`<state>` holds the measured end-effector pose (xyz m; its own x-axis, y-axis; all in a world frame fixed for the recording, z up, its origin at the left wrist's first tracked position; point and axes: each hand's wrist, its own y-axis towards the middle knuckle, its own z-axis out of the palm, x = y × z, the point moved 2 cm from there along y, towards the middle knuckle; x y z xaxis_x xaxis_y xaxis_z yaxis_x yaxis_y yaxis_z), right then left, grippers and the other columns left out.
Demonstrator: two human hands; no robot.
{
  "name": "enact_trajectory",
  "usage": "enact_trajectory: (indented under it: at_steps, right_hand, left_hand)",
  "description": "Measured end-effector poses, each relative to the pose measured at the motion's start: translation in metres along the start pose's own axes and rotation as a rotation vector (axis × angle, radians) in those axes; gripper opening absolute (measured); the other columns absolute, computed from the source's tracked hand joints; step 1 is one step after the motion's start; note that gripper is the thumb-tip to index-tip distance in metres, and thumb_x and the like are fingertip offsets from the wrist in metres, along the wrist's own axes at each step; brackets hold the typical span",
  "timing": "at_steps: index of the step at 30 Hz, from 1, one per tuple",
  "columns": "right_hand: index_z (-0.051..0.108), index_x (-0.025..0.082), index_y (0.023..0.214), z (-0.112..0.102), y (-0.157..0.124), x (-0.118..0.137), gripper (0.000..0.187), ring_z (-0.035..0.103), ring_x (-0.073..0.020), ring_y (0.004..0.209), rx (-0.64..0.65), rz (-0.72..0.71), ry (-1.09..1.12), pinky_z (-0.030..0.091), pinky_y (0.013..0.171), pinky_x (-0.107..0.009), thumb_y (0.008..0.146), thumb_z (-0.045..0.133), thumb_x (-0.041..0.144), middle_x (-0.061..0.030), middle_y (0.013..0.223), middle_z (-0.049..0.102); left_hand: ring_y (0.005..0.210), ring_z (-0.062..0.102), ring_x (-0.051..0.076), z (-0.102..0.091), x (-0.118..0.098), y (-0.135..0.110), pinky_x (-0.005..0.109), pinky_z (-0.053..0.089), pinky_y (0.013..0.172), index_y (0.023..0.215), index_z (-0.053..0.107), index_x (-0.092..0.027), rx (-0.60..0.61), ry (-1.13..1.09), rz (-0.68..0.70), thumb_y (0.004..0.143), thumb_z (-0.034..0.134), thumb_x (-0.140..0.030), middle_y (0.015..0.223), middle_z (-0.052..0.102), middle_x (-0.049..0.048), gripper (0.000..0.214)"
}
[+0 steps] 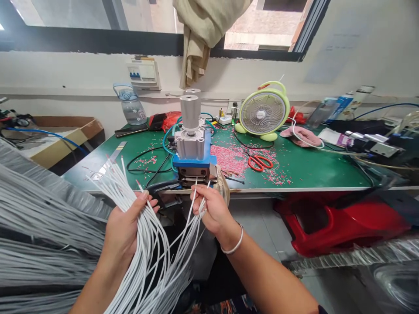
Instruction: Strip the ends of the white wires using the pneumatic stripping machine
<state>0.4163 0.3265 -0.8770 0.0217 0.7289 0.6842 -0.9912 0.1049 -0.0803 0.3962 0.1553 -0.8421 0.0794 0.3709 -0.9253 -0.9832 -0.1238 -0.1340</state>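
Note:
My left hand (pixel 126 229) is closed round a thick bundle of white wires (pixel 114 185) whose ends fan up and to the left. My right hand (pixel 211 209) pinches a few more white wires (pixel 196 209) and holds their tips just below the jaw of a small pneumatic machine (pixel 193 148). That machine has a blue base and a silver cylinder and stands at the front edge of the green table (pixel 310 168). The loose lengths of both wire groups hang down over my lap.
Red scissors (pixel 259 162) lie among pink wire scraps (pixel 229 159) right of the machine. A green desk fan (pixel 263 112), a water bottle (pixel 131 106), a phone and black cables stand further back. Grey wire bundles (pixel 36 218) lie at left, a red stool (pixel 340 224) at right.

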Motion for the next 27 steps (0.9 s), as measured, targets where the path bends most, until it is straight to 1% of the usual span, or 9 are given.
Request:
enact_trajectory:
  at_steps: [4, 9, 12, 14, 16, 19, 21, 23, 27]
  right_hand:
    - [0.057, 0.014, 0.079, -0.007, -0.002, -0.002, 0.017, 0.047, -0.0048, 0.038, 0.062, -0.025, -0.044, 0.035, 0.034, -0.015, 0.072, 0.058, 0.029, 0.0020, 0.061, 0.054]
    - [0.060, 0.010, 0.071, -0.018, -0.015, -0.004, 0.019, 0.046, -0.0035, 0.039, 0.308, 0.050, -0.287, 0.035, 0.037, -0.014, 0.073, 0.059, 0.029, -0.0007, 0.059, 0.056]
    - [0.061, 0.010, 0.070, -0.019, -0.018, -0.005, 0.018, 0.054, -0.0067, 0.052, 0.294, 0.041, -0.259, 0.044, 0.051, -0.018, 0.068, 0.063, 0.028, -0.0042, 0.071, 0.060]
    - [0.061, 0.011, 0.074, -0.015, -0.018, -0.010, 0.021, 0.056, -0.0092, 0.058, 0.253, 0.046, -0.248, 0.046, 0.050, -0.020, 0.064, 0.065, 0.029, -0.0059, 0.079, 0.061]
    - [0.061, 0.011, 0.078, -0.009, -0.018, -0.017, 0.027, 0.054, -0.0097, 0.053, 0.224, 0.074, -0.329, 0.043, 0.042, -0.019, 0.063, 0.066, 0.032, -0.0049, 0.073, 0.060]
    - [0.061, 0.010, 0.080, -0.001, -0.018, -0.025, 0.030, 0.047, -0.0065, 0.040, 0.204, 0.106, -0.465, 0.036, 0.035, -0.016, 0.063, 0.065, 0.033, 0.0016, 0.051, 0.053]
    - [0.061, 0.010, 0.078, 0.001, -0.016, -0.025, 0.026, 0.041, -0.0049, 0.034, 0.167, 0.086, -0.457, 0.034, 0.033, -0.015, 0.065, 0.063, 0.032, 0.0044, 0.043, 0.048]
    - [0.060, 0.010, 0.074, 0.000, -0.014, -0.020, 0.023, 0.041, -0.0050, 0.032, 0.114, 0.059, -0.368, 0.032, 0.031, -0.016, 0.066, 0.062, 0.032, 0.0043, 0.042, 0.048]
    - [0.057, 0.012, 0.071, -0.004, -0.006, -0.008, 0.023, 0.043, -0.0048, 0.034, 0.023, 0.049, -0.113, 0.031, 0.031, -0.016, 0.065, 0.063, 0.032, 0.0033, 0.051, 0.051]
  left_hand:
    - [0.054, 0.061, 0.011, 0.000, 0.001, -0.001, 0.025, 0.054, 0.055, 0.074, 0.058, -0.015, -0.010, -0.005, -0.025, 0.064, 0.065, -0.016, 0.060, 0.059, -0.0016, 0.013]
    - [0.057, 0.062, 0.014, -0.001, 0.014, 0.000, 0.027, 0.054, 0.054, 0.077, 0.057, -0.014, 0.036, 0.072, -0.110, 0.062, 0.066, -0.016, 0.062, 0.061, 0.0002, 0.018]
    - [0.059, 0.063, 0.016, 0.001, 0.024, -0.002, 0.026, 0.052, 0.054, 0.077, 0.056, -0.015, 0.095, 0.125, -0.181, 0.059, 0.070, -0.019, 0.062, 0.063, 0.0010, 0.023]
    - [0.061, 0.062, 0.015, 0.004, 0.030, -0.004, 0.024, 0.050, 0.057, 0.076, 0.055, -0.014, 0.165, 0.147, -0.189, 0.057, 0.072, -0.022, 0.063, 0.063, 0.0019, 0.026]
    - [0.060, 0.060, 0.013, 0.006, 0.036, -0.006, 0.021, 0.047, 0.057, 0.074, 0.056, -0.013, 0.253, 0.205, -0.155, 0.058, 0.071, -0.025, 0.062, 0.063, 0.0019, 0.025]
    - [0.055, 0.056, 0.010, 0.008, 0.039, -0.007, 0.019, 0.045, 0.054, 0.073, 0.058, -0.011, 0.333, 0.320, -0.088, 0.060, 0.070, -0.028, 0.059, 0.060, 0.0004, 0.024]
    - [0.059, 0.059, 0.012, 0.007, 0.038, -0.006, 0.021, 0.047, 0.058, 0.076, 0.058, -0.012, 0.295, 0.299, -0.105, 0.060, 0.070, -0.027, 0.064, 0.063, 0.0023, 0.025]
    - [0.063, 0.062, 0.016, 0.007, 0.033, -0.004, 0.026, 0.050, 0.061, 0.079, 0.058, -0.012, 0.197, 0.230, -0.157, 0.060, 0.069, -0.025, 0.069, 0.065, 0.0051, 0.026]
    - [0.054, 0.062, 0.016, 0.007, 0.015, 0.000, 0.030, 0.053, 0.058, 0.074, 0.056, -0.012, 0.047, 0.120, -0.170, 0.067, 0.063, -0.021, 0.059, 0.062, 0.0029, 0.013]
